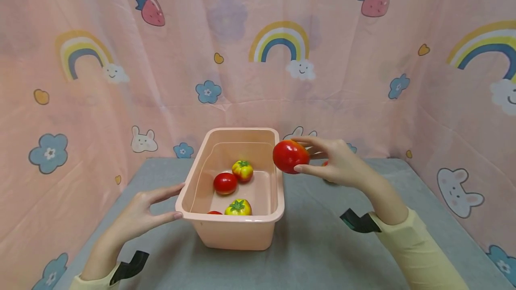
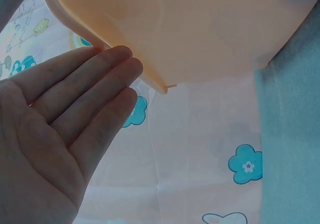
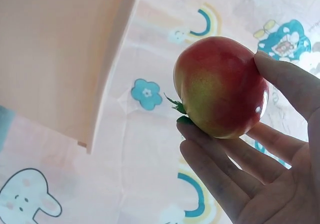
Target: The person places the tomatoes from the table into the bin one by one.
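Note:
My right hand holds a red tomato between thumb and fingers, just beyond the right rim of a pink plastic basin. In the right wrist view the tomato shows a yellow-green patch and a green leafy stem end. My left hand touches the basin's left rim with its fingers fairly straight, as the left wrist view of the hand also shows. Inside the basin lie a red tomato, a yellow-red tomato, a yellow-green one and a partly hidden red item.
Behind my right hand, a mostly hidden red item sits on the grey tabletop. A pink patterned curtain stands at the back and both sides of the table.

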Demonstrator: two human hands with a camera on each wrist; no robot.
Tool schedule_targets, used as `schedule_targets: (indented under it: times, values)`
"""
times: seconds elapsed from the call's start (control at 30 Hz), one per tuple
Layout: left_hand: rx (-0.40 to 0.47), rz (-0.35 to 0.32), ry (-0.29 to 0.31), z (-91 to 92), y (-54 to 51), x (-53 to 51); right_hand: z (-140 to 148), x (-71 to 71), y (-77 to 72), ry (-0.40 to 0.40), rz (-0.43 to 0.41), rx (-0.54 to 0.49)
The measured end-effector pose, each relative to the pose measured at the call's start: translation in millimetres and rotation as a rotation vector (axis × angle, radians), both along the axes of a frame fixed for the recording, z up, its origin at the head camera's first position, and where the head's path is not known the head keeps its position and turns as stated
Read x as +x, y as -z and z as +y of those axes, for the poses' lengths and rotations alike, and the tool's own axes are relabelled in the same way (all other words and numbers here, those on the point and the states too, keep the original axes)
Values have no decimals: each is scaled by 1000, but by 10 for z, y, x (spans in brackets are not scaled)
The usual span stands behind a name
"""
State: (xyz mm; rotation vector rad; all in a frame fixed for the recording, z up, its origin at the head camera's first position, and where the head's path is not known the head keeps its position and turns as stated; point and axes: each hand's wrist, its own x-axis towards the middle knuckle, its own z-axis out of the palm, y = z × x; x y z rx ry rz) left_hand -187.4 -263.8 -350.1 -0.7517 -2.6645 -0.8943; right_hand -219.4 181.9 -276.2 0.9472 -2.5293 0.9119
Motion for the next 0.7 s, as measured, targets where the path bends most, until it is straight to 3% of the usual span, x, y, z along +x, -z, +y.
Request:
schedule_targets:
  times: [0.53, 0.7]
  values:
    - [9, -1, 11, -7, -5, -3, -232, -38, -121, -78, 10, 22]
    - [7, -3, 5, -2, -4, -1, -293, -61, -154, -68, -7, 46]
